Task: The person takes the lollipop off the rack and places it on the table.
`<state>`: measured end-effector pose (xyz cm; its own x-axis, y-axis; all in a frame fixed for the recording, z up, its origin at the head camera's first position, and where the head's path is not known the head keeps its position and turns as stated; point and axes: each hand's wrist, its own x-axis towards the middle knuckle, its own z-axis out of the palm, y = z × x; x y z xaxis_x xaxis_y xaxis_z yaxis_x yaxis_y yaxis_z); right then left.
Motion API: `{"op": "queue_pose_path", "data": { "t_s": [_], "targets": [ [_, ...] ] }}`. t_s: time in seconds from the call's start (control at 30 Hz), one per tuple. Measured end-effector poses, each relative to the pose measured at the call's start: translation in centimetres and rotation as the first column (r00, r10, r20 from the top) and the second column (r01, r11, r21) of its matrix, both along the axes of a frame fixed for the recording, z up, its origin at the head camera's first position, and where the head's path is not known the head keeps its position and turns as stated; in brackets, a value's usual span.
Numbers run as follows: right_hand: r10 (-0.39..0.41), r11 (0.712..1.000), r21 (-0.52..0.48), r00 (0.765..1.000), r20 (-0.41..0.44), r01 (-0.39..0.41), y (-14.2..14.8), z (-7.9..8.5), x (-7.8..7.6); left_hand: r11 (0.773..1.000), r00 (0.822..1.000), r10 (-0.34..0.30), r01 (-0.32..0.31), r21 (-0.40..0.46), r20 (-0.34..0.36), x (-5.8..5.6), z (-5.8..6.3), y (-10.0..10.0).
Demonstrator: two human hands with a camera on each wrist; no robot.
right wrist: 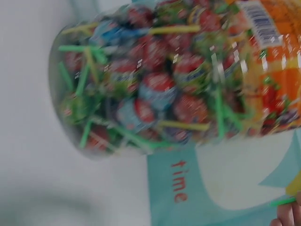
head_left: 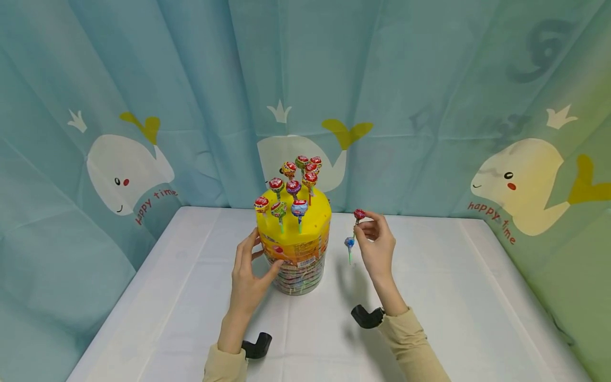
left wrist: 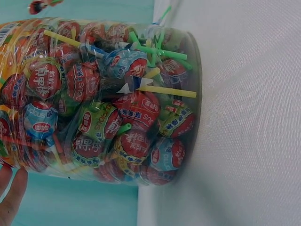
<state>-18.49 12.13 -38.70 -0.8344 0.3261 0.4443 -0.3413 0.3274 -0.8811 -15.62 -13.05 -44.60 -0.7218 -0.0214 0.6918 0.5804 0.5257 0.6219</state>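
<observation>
A clear plastic jar (head_left: pixel 298 278) with a yellow lid (head_left: pixel 315 212) stands upright on the table. Several wrapped lollipops (head_left: pixel 293 188) stick up from the lid, heads on top. Through the jar wall, many more lollipops (left wrist: pixel 84 82) show packed inside. My left hand (head_left: pixel 250 276) holds the jar from its left, thumb across the front and fingers round the side. To the right of the jar, my right hand (head_left: pixel 377 244) pinches a red-wrapped lollipop (head_left: pixel 359 214), head upward; its green stick (right wrist: pixel 283 202) shows in the right wrist view. A blue-wrapped lollipop (head_left: pixel 350 242) lies beside this hand.
The white table (head_left: pixel 448 297) reaches back to a blue-green curtain (head_left: pixel 406 69) printed with whales. Black curved pieces (head_left: pixel 367 317) are worn at both wrists, by the beige sleeves (head_left: pixel 412 339).
</observation>
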Motion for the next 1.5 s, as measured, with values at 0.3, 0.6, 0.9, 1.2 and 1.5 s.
{"op": "queue_pose_path", "data": {
  "t_s": [0.3, 0.6, 0.9, 1.2, 1.5],
  "targets": [
    [-0.030, 1.000, 0.001, 0.996, 0.081, 0.030, 2.0, -4.6, -2.4, 1.000, 1.000, 0.002, -0.002, -0.001, 0.005, 0.1, 0.0, 0.0],
    [-0.098, 0.990, 0.124, 0.964, 0.248, 0.069, 3.2, -6.6, -3.3, 1.000, 1.000, -0.009, 0.009, 0.006, 0.001, 0.1, 0.0, 0.0],
    [-0.128, 0.972, 0.231, 0.912, 0.389, 0.038, 4.3, -8.8, -4.6, 1.000, 0.998, -0.011, 0.010, -0.003, -0.056, -0.2, -0.2, 0.0],
    [-0.147, 0.959, 0.283, 0.877, 0.458, 0.013, 4.8, -10.0, -5.1, 1.000, 0.999, -0.002, 0.003, 0.001, -0.045, -0.1, -0.1, 0.0],
    [-0.174, 0.951, 0.308, 0.856, 0.487, 0.018, 4.6, -10.3, -5.3, 1.000, 0.999, -0.010, 0.010, 0.001, -0.047, -0.2, -0.4, -0.1]
  ]
}}
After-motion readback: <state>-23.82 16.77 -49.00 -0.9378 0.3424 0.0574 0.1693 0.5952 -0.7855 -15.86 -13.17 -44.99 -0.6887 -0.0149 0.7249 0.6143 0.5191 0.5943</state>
